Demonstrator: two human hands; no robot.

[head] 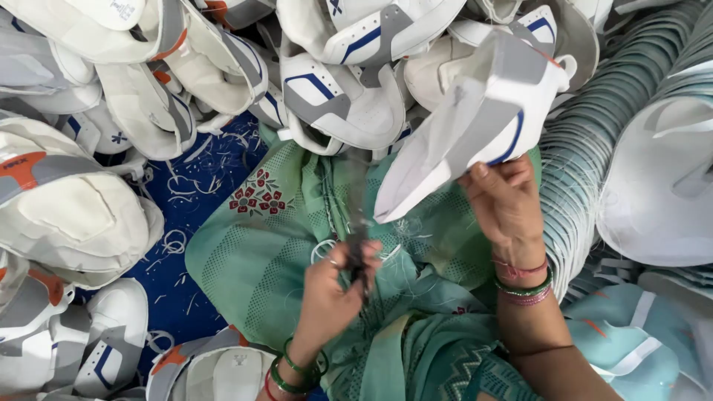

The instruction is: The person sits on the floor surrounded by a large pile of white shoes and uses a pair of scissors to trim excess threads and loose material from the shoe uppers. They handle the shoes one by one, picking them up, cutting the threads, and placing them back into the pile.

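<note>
Presently the right hand (505, 204) pinches a white shoe upper (475, 126) with grey and blue trim by its lower edge, raised clear of the green-clad lap (260, 252), presumably to expose its seams. Left hand (334, 289) is closed around a dark blurred tool, possibly thread snips (358, 238). Finished uppers (74, 215) lie heaped around; thread scraps litter the blue floor (186, 193)

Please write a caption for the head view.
Right hand lifts a white, grey and blue shoe upper; left hand grips dark scissors.

Two hands — one shoe upper (475, 119) held, one pair of scissors (359, 223) — and uncountable piled uppers (74, 215).
</note>
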